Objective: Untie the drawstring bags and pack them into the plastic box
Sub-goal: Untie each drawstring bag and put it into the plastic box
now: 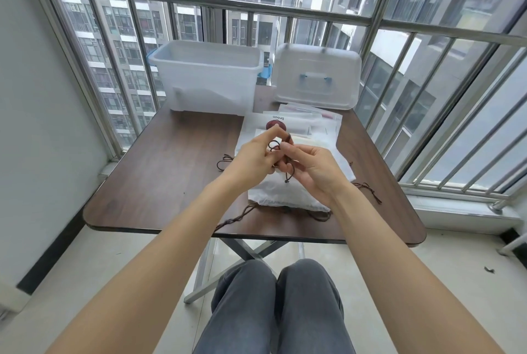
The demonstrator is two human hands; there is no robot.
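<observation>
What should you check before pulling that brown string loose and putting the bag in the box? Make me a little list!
1. Both hands on the cord: ok. The left hand and right hand pinch the brown cord.
2. Knot undone: not ok, loops still show between the fingers.
3. Bag supported: ok, the white drawstring bags lie on the table.
4. Plastic box open: ok, its lid stands apart, to the right.
5. Room in the box: cannot tell; its walls are cloudy.
6. Path to the box: ok, bare table lies before it.
</observation>
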